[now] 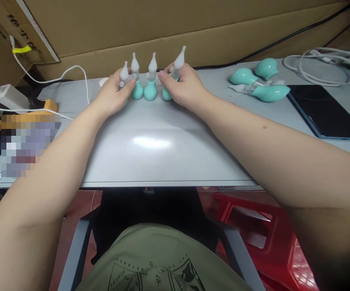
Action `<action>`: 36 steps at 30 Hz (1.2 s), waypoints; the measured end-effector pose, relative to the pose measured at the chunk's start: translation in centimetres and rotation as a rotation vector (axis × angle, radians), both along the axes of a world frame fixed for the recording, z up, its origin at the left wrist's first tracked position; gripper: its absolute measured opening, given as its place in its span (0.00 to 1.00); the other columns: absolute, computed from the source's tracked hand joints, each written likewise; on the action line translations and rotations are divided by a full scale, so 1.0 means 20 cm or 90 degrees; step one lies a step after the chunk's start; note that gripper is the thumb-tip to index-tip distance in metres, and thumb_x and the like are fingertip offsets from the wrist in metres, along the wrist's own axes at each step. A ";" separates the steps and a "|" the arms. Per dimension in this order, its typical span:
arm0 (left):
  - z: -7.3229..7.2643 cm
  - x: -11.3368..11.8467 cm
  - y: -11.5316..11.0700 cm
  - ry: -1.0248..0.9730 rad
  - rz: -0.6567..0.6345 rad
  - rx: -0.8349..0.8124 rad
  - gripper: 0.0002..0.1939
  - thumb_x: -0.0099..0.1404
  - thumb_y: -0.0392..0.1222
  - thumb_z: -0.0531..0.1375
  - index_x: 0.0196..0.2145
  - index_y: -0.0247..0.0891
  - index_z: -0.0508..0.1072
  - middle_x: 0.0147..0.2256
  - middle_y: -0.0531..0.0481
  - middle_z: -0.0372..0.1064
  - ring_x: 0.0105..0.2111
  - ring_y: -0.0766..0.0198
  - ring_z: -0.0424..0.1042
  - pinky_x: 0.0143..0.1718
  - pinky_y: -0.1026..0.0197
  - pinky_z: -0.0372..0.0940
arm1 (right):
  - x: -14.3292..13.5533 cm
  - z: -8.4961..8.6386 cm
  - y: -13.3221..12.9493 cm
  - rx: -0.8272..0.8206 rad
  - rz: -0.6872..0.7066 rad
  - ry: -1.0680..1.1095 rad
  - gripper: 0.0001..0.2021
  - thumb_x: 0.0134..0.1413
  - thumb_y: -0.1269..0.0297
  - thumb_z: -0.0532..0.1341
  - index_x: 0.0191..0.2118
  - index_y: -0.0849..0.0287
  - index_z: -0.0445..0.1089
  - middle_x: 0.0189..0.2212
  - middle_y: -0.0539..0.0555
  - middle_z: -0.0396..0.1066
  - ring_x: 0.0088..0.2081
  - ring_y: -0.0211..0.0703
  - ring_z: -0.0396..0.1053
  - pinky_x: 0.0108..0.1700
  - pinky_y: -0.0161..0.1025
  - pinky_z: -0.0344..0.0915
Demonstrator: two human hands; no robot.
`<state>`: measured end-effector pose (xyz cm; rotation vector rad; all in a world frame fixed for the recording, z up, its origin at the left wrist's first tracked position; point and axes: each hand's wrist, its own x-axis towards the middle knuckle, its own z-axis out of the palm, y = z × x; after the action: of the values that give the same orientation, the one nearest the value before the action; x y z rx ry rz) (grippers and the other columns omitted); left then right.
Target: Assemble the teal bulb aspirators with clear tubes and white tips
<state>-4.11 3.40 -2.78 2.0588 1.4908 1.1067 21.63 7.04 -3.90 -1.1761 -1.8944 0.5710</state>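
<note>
Near the back of the grey table, teal bulbs with clear necks and white pointed tips are lined up. My left hand (114,93) is wrapped round the leftmost bulb (124,73), whose lower part it hides. Beside it two bulbs stand upright close together, the left one (137,89) near my left thumb and the other (150,89) in the middle. My right hand (189,87) grips the rightmost bulb (167,94), which leans a little to the right. Three more teal bulbs (271,93) lie on their sides at the right.
A dark tablet (329,111) lies at the right, below a coiled white cable (329,83). At the left are a white charger (11,98), an orange block (49,108) and a blurred-out item (30,145). Cardboard (132,24) stands behind the table (162,161).
</note>
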 end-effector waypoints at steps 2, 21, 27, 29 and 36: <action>0.01 -0.01 0.00 0.016 0.016 -0.006 0.37 0.60 0.80 0.64 0.59 0.58 0.79 0.56 0.60 0.83 0.58 0.44 0.72 0.61 0.41 0.62 | 0.00 0.00 0.01 -0.002 0.026 -0.010 0.19 0.71 0.42 0.66 0.36 0.50 0.67 0.33 0.52 0.73 0.47 0.49 0.65 0.56 0.48 0.63; 0.11 -0.04 -0.09 0.099 0.052 -0.047 0.31 0.62 0.77 0.68 0.44 0.48 0.83 0.31 0.54 0.78 0.41 0.52 0.69 0.45 0.46 0.63 | 0.05 0.00 -0.02 0.015 0.024 -0.041 0.17 0.51 0.53 0.77 0.42 0.47 0.72 0.44 0.53 0.79 0.47 0.59 0.75 0.49 0.57 0.74; 0.12 -0.02 -0.13 0.122 -0.002 -0.065 0.20 0.62 0.65 0.73 0.36 0.45 0.82 0.30 0.51 0.76 0.34 0.54 0.69 0.40 0.46 0.65 | 0.09 0.09 -0.13 0.158 -0.014 0.053 0.25 0.60 0.55 0.71 0.59 0.49 0.66 0.65 0.61 0.71 0.62 0.58 0.72 0.58 0.52 0.75; 0.12 -0.02 -0.13 0.131 -0.030 -0.060 0.19 0.62 0.62 0.74 0.35 0.44 0.80 0.31 0.50 0.76 0.34 0.53 0.70 0.40 0.46 0.66 | 0.09 0.14 -0.19 0.205 -0.008 0.068 0.19 0.65 0.54 0.67 0.58 0.47 0.66 0.65 0.58 0.71 0.61 0.58 0.72 0.61 0.51 0.74; 0.14 0.05 -0.17 0.268 -0.101 0.012 0.26 0.62 0.57 0.73 0.21 0.46 0.63 0.24 0.48 0.63 0.31 0.49 0.70 0.41 0.44 0.65 | -0.07 0.13 -0.34 0.076 0.208 -0.019 0.16 0.71 0.46 0.69 0.56 0.47 0.74 0.38 0.52 0.74 0.41 0.50 0.74 0.45 0.44 0.71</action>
<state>-3.15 -0.10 -0.05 2.4844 1.4627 0.6547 20.30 0.22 -1.22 -0.8082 -2.1322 0.6070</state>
